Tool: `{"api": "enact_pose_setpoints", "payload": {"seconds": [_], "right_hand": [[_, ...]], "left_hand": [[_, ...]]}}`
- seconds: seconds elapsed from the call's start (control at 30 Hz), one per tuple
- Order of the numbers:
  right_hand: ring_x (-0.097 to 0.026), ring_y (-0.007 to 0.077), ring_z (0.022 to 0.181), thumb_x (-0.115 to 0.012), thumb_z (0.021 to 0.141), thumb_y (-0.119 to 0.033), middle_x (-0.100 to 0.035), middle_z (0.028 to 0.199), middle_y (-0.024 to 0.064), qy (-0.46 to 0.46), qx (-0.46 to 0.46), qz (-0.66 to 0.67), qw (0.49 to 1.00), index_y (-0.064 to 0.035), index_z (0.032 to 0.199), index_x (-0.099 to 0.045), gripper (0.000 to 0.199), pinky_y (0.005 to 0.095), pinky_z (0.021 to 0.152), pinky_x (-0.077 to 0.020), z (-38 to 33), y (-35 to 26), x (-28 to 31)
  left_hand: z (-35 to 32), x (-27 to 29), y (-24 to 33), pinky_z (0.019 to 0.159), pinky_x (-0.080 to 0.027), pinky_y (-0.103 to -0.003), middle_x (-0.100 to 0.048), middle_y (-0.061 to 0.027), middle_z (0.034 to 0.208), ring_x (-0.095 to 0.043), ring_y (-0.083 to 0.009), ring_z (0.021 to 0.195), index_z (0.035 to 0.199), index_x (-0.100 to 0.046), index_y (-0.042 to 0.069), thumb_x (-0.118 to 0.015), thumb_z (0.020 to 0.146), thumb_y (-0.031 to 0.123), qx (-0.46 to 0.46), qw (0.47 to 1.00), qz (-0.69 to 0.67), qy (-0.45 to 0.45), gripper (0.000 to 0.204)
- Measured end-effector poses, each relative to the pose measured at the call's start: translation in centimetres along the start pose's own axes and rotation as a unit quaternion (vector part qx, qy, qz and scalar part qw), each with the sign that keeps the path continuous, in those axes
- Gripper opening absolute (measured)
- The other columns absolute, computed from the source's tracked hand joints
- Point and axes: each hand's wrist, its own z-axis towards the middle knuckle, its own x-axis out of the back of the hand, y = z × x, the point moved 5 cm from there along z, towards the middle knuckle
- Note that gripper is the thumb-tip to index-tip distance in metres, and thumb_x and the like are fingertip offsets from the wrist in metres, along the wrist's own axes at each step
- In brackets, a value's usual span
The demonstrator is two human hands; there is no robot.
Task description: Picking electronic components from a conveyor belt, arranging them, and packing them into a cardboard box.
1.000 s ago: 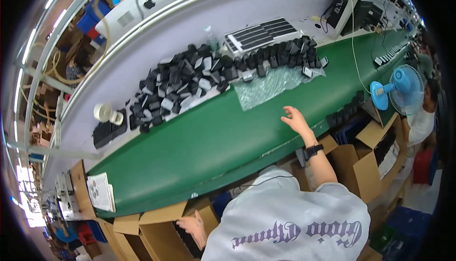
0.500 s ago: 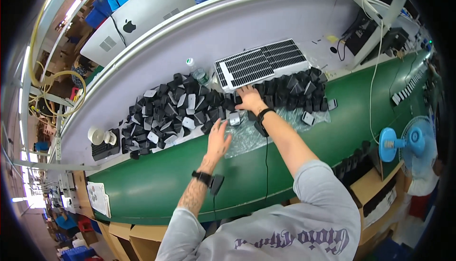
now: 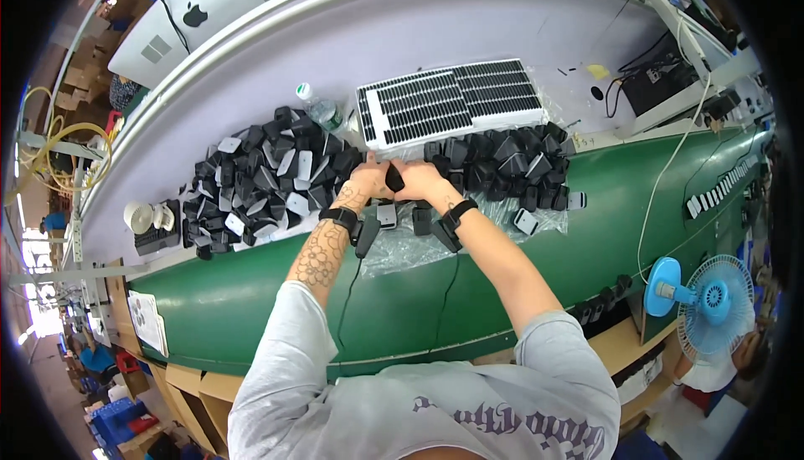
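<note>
- A small black device [image 3: 394, 178], oblong and dark, sits between the two hands at the near edge of the pile, above the green conveyor belt [image 3: 251, 309].
- The left hand [image 3: 368, 179] closes its fingers on one end of it; the right hand [image 3: 421, 180] closes on the other. Exactly which fingers bear on it is hard to tell at this size.
- Judged from this, the step in hand is working on one piece picked from the heap, perhaps fitting or checking it.
- The next move likely calls for a steady two-handed hold, then somewhere apart to set the piece.
- Around the hands lies the pile of black devices [image 3: 260, 179], some on a clear plastic sheet [image 3: 402, 246].
- Behind stand a white slotted tray [image 3: 452, 100] and a clear water bottle [image 3: 318, 108].
- A blue fan [image 3: 708, 297] stands at the right.
</note>
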Motion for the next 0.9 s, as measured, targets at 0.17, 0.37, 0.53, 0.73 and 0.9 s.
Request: {"api": "enact_pose_setpoints", "payload": {"seconds": [0.17, 0.37, 0.53, 0.73, 0.9], "right_hand": [[-0.065, 0.0414, 0.096, -0.077, 0.068, -0.042, -0.068, 0.104, 0.0188, -0.001, -0.066, -0.004, 0.998, -0.0085, 0.129, -0.049, 0.075, 0.0488, 0.082, -0.0549, -5.8, 1.2, -3.5], [-0.059, 0.0404, 0.109, -0.074, 0.077, -0.038, -0.067, 0.112, 0.0193, -0.026, -0.092, 0.065, 0.993, -0.0130, 0.136, -0.044, 0.071, 0.0496, 0.088, -0.0506, -11.7, -1.1, -5.4], [-0.065, 0.0429, 0.098, -0.073, 0.081, -0.037, -0.067, 0.109, 0.0229, -0.011, -0.098, 0.171, 0.980, -0.0158, 0.142, -0.040, 0.073, 0.0487, 0.082, -0.0524, -16.4, -2.4, -7.4], [-0.066, 0.0442, 0.087, -0.072, 0.083, -0.042, -0.068, 0.093, 0.0266, -0.038, -0.138, 0.198, 0.970, -0.0177, 0.143, -0.037, 0.073, 0.0487, 0.076, -0.0523, -20.6, -5.2, -9.7], [-0.067, 0.0443, 0.092, -0.071, 0.083, -0.047, -0.069, 0.099, 0.0256, 0.001, -0.194, 0.168, 0.967, -0.0111, 0.144, -0.038, 0.078, 0.0497, 0.079, -0.0527, -24.1, -7.4, -9.4]], "left_hand": [[-5.1, -0.5, 7.5, 0.104, -0.044, -0.051, -0.050, -0.0251, 0.132, -0.055, -0.0400, 0.118, 0.129, -0.055, 0.006, -0.082, 0.060, 0.042, -0.058, 0.992, 0.114, 0.001, 0.082], [-12.0, -3.4, 10.2, 0.119, -0.021, -0.052, -0.054, -0.0210, 0.124, -0.053, -0.0361, 0.118, 0.129, -0.056, 0.002, -0.078, 0.066, 0.037, -0.069, 0.985, 0.128, 0.093, 0.075], [-17.6, -5.8, 11.8, 0.118, -0.022, -0.055, -0.053, -0.0224, 0.124, -0.054, -0.0379, 0.116, 0.130, -0.055, 0.000, -0.074, 0.068, 0.027, -0.080, 0.990, 0.080, 0.081, 0.070], [-23.0, -11.0, 11.2, 0.093, -0.050, -0.050, -0.041, -0.0266, 0.139, -0.061, -0.0437, 0.107, 0.136, -0.050, 0.010, -0.070, 0.072, 0.017, -0.071, 0.996, -0.052, 0.007, 0.067], [-27.2, -11.7, 11.1, 0.091, -0.048, -0.047, -0.045, -0.0205, 0.140, -0.058, -0.0400, 0.111, 0.134, -0.055, 0.017, -0.069, 0.074, 0.016, -0.053, 0.988, -0.121, 0.081, 0.062]]}}
